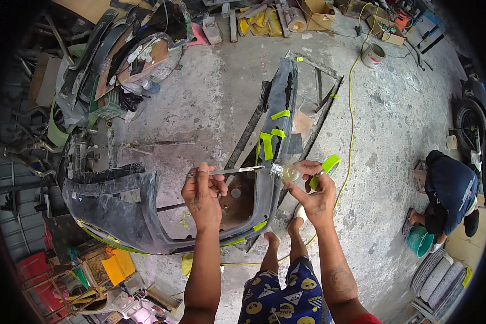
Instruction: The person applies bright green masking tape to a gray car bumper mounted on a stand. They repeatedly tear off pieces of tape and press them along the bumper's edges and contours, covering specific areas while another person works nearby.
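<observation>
One held tool (236, 170); one tape roll (332, 161); one yellow cable (351, 108); one co-worker (451, 181)

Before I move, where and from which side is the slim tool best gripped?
Likely best: pinch the slim tool near its left end, coming from the left, where the left hand has it; it is thin, straight and nearly level, its free tip pointing right.

The left hand (202, 202) hides part of the thin tool (236, 171).

Soft light brightens the floor (386, 146); dark edges curve.
</observation>
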`<action>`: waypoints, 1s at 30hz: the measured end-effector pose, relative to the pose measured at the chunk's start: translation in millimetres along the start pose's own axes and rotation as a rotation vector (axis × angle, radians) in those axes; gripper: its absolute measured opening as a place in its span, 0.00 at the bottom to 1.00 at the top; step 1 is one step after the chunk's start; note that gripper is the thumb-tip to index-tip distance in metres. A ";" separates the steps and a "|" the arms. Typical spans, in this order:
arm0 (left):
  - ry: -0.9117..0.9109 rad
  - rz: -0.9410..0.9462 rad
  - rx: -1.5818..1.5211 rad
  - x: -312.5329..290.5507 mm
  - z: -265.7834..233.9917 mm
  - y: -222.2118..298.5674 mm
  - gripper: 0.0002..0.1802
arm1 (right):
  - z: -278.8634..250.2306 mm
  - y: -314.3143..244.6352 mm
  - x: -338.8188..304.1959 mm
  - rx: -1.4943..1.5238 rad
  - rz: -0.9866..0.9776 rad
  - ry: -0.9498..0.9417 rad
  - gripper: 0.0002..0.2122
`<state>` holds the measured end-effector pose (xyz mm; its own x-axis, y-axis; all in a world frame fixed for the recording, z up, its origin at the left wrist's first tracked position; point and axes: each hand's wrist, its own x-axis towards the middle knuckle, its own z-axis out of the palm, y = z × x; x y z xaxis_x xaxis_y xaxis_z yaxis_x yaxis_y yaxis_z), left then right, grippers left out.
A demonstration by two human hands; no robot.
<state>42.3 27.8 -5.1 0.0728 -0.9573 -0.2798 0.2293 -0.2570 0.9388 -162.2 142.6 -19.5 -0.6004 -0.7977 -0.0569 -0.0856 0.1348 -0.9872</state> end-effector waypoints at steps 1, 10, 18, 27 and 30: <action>0.003 -0.003 0.002 1.0 -1.3 -1.4 0.12 | 1.1 -0.4 0.4 -0.001 0.004 -0.003 0.17; -0.040 0.205 0.214 -11.1 7.2 6.8 0.12 | 4.2 2.1 -4.8 -0.006 0.003 -0.004 0.16; -0.168 0.372 0.365 -16.3 3.2 8.0 0.10 | -0.4 7.5 -11.4 -0.034 0.005 0.004 0.16; -0.304 0.452 0.428 -17.9 -0.6 12.2 0.09 | 0.6 13.2 0.0 -0.113 -0.055 0.013 0.18; -0.337 0.452 0.431 -18.0 -1.2 11.8 0.09 | 0.5 13.2 6.6 -0.150 -0.083 -0.006 0.18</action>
<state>44.9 42.1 10.8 -0.2504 -0.9535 0.1675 -0.1624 0.2119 0.9637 -167.0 138.8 -33.0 -0.5813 -0.8134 0.0223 -0.2524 0.1542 -0.9553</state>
